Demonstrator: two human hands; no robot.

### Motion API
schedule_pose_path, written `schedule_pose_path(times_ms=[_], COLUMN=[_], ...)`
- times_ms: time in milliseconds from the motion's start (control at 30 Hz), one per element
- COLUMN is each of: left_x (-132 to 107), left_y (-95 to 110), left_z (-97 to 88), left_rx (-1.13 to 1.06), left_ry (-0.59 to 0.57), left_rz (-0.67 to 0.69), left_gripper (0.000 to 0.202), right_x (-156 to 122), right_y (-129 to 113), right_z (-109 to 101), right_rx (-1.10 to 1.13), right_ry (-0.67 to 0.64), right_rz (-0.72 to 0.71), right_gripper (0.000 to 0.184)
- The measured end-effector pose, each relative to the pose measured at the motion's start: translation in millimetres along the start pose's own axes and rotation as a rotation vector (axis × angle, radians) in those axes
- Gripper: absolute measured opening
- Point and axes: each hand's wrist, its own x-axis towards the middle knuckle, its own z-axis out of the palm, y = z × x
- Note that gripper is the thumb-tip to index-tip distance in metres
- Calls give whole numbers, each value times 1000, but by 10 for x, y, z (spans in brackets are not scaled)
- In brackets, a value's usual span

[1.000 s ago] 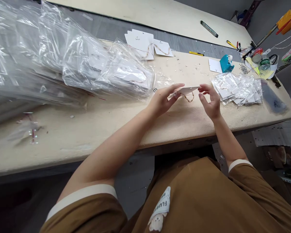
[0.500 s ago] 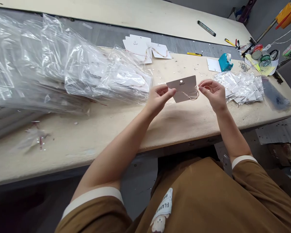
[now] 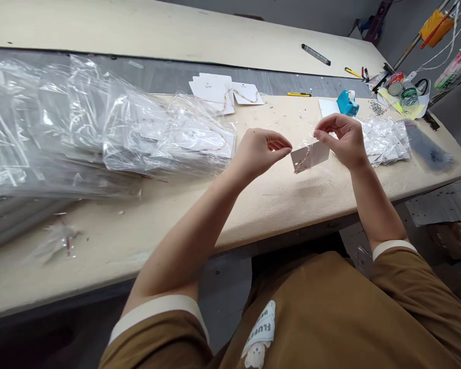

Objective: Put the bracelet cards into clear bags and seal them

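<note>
A grey-looking jewellery card (image 3: 319, 154) hangs at a tilt above the bench between my hands. A thin beaded chain (image 3: 302, 163) crosses its left part, and a shiny clear strip shows near its upper edge. My left hand (image 3: 259, 152) is closed, thumb and forefinger pinching at the card's upper left corner. Closed as well, my right hand (image 3: 341, 139) has its thumb and forefinger together at the card's upper right edge. Whether its fingertips also hold the clear strip is hard to see.
Large clear plastic bags (image 3: 138, 118) of cards cover the left. Loose chain cards (image 3: 215, 89) lie behind. A yellow cutter (image 3: 299, 94), a teal tape dispenser (image 3: 348, 103) and a black marker (image 3: 315, 54) lie farther back. Small bagged cards (image 3: 388, 141) are piled to the right.
The card has turned in my hands, its hole now at lower left and the chain on its left part. My right fingers have moved from the chain to the card's upper edge.
</note>
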Motion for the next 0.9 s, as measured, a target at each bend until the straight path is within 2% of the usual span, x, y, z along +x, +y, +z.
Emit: schedule_pose_path(times_ms=[67,167,267,367,433,500,567,633,700,800,867,900], left_x=[62,138,185,184,164,154,178,239,315,375,364,357], left_y=[-33,-65,-61,-29,5,57,138,246,363,486,485,454], left_z=[38,47,27,34,53,60,40,-8,-71,-162,-211,-232], left_rx=[-28,-37,-74,-105,-92,-78,-49,5,30,-95,-170,-176], left_ry=[-30,-221,-421,-514,-427,-245,-57,55,54,-64,-103,-86], left_rz=[-36,-94,-82,-76,-91,-85,-36,41,105,120,120,127], left_gripper=[16,18,19,21,20,24,27,30,35,51,53,51], right_x=[-14,-16,6,36,58,86,129,194,277,401,460,485], right_y=[29,59,49,1,-41,-90,-148,-212,-270,-326,-335,-332], right_z=[-31,-84,-122,-139,-144,-148,-146,-138,-125,-112,-115,-120], right_rx=[-11,-8,22,72,95,107,131,164,181,178,176,175], right_ry=[-2,15,43,72,78,72,57,45,56,117,140,141], right_rz=[-7,3,18,20,26,38,27,-21,-66,-75,-72,-75], right_gripper=[7,8,9,10,11,13,13,12,10,12,15,16])
